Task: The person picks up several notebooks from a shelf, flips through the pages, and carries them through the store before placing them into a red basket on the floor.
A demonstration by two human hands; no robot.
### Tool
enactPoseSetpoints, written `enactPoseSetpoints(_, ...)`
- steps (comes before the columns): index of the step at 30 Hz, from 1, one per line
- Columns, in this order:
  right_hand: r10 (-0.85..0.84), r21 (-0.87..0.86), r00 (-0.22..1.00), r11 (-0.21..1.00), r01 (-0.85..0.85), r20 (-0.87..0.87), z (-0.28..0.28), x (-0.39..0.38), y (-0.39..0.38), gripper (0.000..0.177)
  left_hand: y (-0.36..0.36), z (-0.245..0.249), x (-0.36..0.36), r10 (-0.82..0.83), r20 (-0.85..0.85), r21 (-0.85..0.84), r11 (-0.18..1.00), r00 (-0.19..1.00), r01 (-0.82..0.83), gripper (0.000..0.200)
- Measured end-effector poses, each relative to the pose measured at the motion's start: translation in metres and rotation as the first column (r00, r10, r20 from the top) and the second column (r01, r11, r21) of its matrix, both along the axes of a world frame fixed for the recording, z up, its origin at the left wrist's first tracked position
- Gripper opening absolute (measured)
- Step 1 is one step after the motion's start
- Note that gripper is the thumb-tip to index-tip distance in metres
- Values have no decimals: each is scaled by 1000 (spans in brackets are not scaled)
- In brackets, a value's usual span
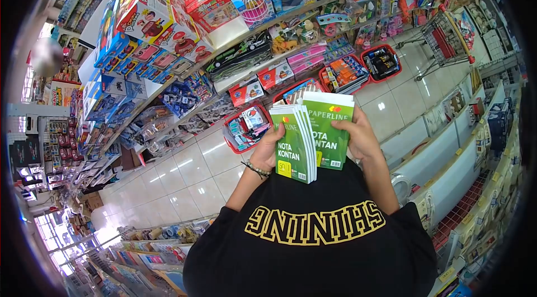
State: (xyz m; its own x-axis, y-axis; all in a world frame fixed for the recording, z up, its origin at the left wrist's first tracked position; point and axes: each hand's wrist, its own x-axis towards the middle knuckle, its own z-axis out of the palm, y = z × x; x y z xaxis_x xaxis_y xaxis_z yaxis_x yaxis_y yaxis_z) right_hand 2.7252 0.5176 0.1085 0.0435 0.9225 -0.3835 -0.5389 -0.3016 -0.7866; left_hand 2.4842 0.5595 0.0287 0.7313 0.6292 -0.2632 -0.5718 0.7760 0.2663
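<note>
My left hand [267, 149], with a beaded bracelet at the wrist, grips a stack of green and white receipt books [292, 146] printed "NOTA KONTAN". The thumb lies across the front cover and the white page edges show along the right side. In my right hand [361, 136] are more receipt books [329, 129] of the same kind, the thumb pressed on the green cover below the word "PAPERLINE". Both stacks are held upright in front of my black shirt, side by side, the left one partly covering the right one. How many books each hand holds cannot be made out.
Red baskets with goods stand on the tiled floor [190, 163] ahead, one holding orange packs [342, 71], another black items [382, 62]. A shopping cart [442, 39] is at the upper right. Shelves of boxed toys [148, 20] curve along the far side; more racks [447, 185] run on the right.
</note>
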Motion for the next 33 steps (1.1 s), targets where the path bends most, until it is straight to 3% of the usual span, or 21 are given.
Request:
enactPoseSetpoints(2, -28, -52, 1000, 998, 28, -7, -3, 18, -2, 47, 8, 27, 3, -5, -38, 13, 1000, 999, 5, 70)
enactPoseSetpoints(3, -48, -37, 998, 998, 49, 29, -1, 30, -4, 46, 13, 52, -1, -67, 0, 103, 992, 998, 66, 75)
enactPoseSetpoints(6, 49, -66, 996, 997, -44, 75, 13, 64, -16, 47, 6, 9, -57, 48, -127, 24, 999, 991, -46, 57)
enactPoseSetpoints(9, 90, -110, 990, 991, -78, 109, -14, 56, -36, 49, -25, 18, -65, 157, -354, 76, 987, 922, -138, 47)
enactPoseSetpoints(12, 149, -80, 977, 987, -138, 151, -26, 45, -35, 53, -34, 23, -60, 177, -353, 20, 983, 919, -182, 46)
enactPoseSetpoints(16, 37, -141, 999, 989, -38, -11, -52, 65, -20, 49, -16, 4, -55, 271, -416, 8, 956, 868, -295, 43)
enactPoseSetpoints(18, -138, -205, 990, 970, 128, -35, -87, 79, -6, 43, 7, -14, -48, 302, -441, 3, 942, 845, -335, 40)
enactPoseSetpoints(20, -175, -231, 984, 957, 173, 14, -144, 94, 6, 38, 32, -53, -47, 272, -558, 91, 959, 784, -268, 38)
enactPoseSetpoints(22, -96, -330, 993, 937, 111, 61, -225, 111, 21, 41, 56, -105, -39, 243, -608, 87, 967, 756, -241, 34)
enactPoseSetpoints(25, -8, -432, 988, 899, 76, 157, -363, 119, 37, 43, 85, -220, -24, 209, -749, 108, 975, 628, -195, 35)
enactPoseSetpoints(28, 72, -527, 987, 850, 16, 146, -475, 116, 47, 47, 97, -341, -1, 173, -760, 39, 974, 626, -222, 39)
enactPoseSetpoints(29, 101, -527, 972, 849, 26, 211, -512, 115, 53, 48, 101, -379, 11, 155, -759, -17, 966, 632, -257, 43)
enactPoseSetpoints(31, 70, -455, 987, 890, 4, 146, -578, 114, 60, 49, 109, -446, 32, 116, -784, -57, 965, 610, -256, 44)
enactPoseSetpoints(33, 99, -386, 971, 923, -7, 219, -624, 110, 77, 49, 110, -522, 47, 151, -776, -10, 968, 612, -252, 42)
